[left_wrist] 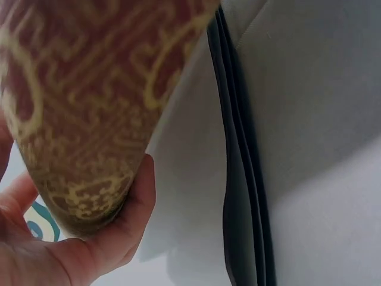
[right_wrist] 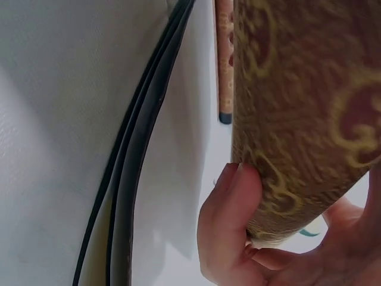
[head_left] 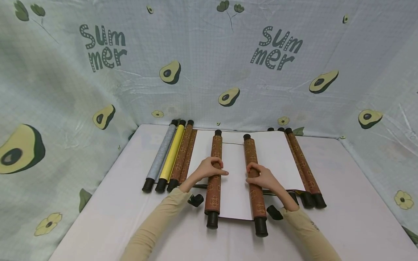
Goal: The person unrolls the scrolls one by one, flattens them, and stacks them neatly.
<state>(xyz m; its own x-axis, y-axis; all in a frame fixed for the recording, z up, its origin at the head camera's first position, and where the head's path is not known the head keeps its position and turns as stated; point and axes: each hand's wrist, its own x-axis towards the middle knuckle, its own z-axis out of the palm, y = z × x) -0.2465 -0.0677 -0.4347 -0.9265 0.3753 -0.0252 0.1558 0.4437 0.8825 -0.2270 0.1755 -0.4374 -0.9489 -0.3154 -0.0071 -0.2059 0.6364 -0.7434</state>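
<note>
A partly unrolled scroll with two brown, gold-patterned rolls and black end knobs lies lengthwise before me in the head view. My left hand (head_left: 209, 168) grips the left roll (head_left: 214, 197) around its middle, thumb and fingers on either side. On the other roll (head_left: 257, 203), my right hand (head_left: 265, 177) has the same kind of grip. White paper (head_left: 236, 192) spans the gap between both rolls. In the left wrist view the patterned roll (left_wrist: 95, 107) sits within curled fingers (left_wrist: 134, 208); the right wrist view shows the other roll (right_wrist: 303, 113) held by curled fingers (right_wrist: 229, 220).
Wider unrolled white sheets (head_left: 277, 159) spread beneath the scroll. At left lie a grey roll (head_left: 161, 152), a yellow roll (head_left: 172, 154) and brown rolls (head_left: 182, 156); more brown rolls (head_left: 303, 166) lie at right. Dark sheet edges (left_wrist: 238, 155) stand slightly raised. A printed cloth (head_left: 202, 47) hangs behind the table.
</note>
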